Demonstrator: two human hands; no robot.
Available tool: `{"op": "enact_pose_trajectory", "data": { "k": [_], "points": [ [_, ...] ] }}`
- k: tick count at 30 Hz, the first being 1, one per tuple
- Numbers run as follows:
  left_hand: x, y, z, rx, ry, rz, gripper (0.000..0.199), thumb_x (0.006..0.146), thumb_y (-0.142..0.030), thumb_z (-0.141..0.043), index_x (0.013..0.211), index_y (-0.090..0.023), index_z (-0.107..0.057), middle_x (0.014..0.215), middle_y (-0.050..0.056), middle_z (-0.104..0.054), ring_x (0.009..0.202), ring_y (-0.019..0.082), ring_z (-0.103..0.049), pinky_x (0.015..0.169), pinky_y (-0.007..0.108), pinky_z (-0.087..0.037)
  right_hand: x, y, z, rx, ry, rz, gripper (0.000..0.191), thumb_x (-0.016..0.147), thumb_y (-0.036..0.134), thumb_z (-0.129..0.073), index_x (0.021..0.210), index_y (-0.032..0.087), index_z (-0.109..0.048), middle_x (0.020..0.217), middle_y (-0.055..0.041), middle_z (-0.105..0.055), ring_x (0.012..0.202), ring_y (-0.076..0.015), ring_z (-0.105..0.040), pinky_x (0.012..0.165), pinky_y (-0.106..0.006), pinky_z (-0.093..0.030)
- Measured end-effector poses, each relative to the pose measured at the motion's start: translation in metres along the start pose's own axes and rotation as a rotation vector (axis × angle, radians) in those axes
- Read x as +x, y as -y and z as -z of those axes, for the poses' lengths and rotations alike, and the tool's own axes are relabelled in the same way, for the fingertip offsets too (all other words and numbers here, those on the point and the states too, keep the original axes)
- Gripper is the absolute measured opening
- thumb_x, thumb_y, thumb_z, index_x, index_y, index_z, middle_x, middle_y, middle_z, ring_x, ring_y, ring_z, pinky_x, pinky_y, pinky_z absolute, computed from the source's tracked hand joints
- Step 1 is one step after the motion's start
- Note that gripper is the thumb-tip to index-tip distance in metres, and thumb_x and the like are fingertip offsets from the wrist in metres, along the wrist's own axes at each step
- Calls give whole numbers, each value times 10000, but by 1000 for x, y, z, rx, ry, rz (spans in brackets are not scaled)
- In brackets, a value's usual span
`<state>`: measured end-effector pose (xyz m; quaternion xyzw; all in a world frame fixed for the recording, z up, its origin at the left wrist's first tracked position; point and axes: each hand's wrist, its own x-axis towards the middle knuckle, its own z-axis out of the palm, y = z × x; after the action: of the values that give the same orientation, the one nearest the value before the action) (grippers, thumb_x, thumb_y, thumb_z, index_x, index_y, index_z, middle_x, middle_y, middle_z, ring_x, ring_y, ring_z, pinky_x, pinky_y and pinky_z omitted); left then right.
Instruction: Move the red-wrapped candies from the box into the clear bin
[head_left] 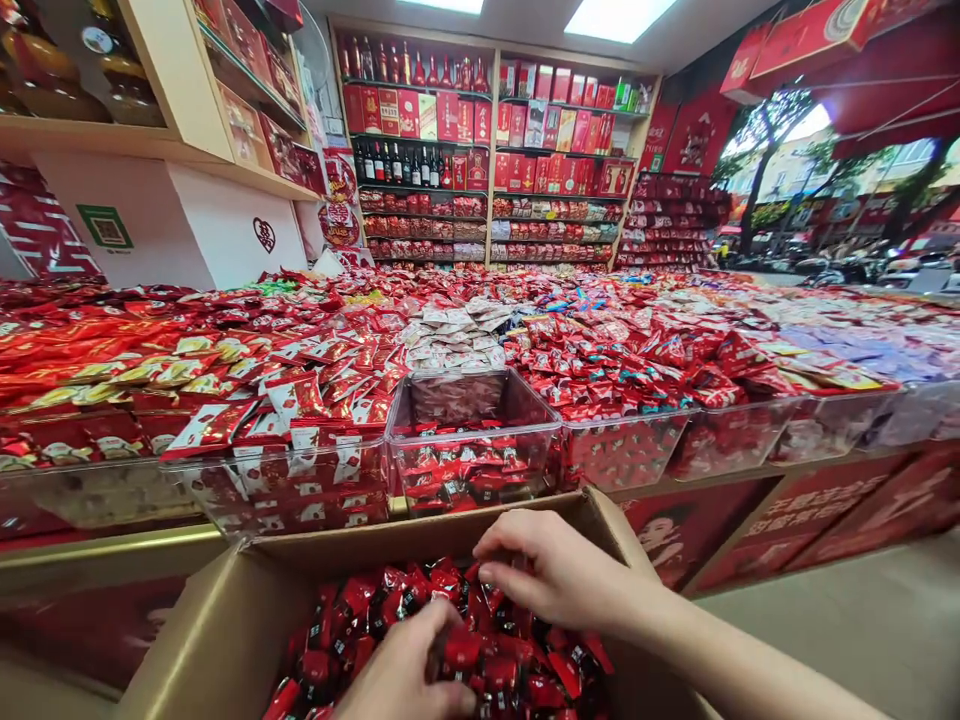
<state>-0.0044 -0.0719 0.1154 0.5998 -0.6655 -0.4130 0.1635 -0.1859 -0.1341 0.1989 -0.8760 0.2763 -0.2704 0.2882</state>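
Inside the cardboard box (352, 541), my left fingers (431, 622) and right fingers (511, 529) curl partly closed, presumably because the red-wrapped sweets (390, 600) lie loosely heaped there; whether either grips any, I can't tell. A clear plastic bin (450, 400) stands just beyond.

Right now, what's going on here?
A person has both hands in an open box of red packets. The left hand is down among them, nearer the wearer; the right hand is bent over those by the far side. Whether either grips a packet, I can't tell. Just beyond the box stands a clear bin with red packets lying below its rim, while the bins on both sides are heaped high.
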Motion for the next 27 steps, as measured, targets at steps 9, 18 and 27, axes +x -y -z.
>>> {"op": "enact_pose_trajectory", "data": {
  "k": [9, 18, 27],
  "points": [
    [-14, -37, 9, -707, -18, -51, 454, 704, -234, -611, 1089, -252, -373, 1028, 25, -592, 908, 159, -524, 774, 270, -397, -11, -25, -34, 462, 68, -269, 146, 740, 260, -540, 741, 121, -585, 600, 19, -520, 532, -61, -425, 500, -173, -351],
    [-19, -27, 5, -578, 11, -91, 474, 771, -190, -515, 1188, -286, -311, 942, -10, -595, 845, 143, -522, 768, 269, -408, -20, -19, -36, 446, 79, -214, 201, 758, 326, -530, 798, 135, -578, 644, 5, -551, 557, -72, -452, 518, -186, -377],
    [-45, -59, 69, -66, -470, -438, 346, 786, -262, -491, 1093, -401, -411, 950, -66, -609, 836, 131, -584, 789, 242, -462, 2, 20, 73, -73, -627, 203, 91, 763, 174, -525, 844, 182, -565, 794, -23, -591, 724, -110, -540, 646, -242, -423]
  ]
}}
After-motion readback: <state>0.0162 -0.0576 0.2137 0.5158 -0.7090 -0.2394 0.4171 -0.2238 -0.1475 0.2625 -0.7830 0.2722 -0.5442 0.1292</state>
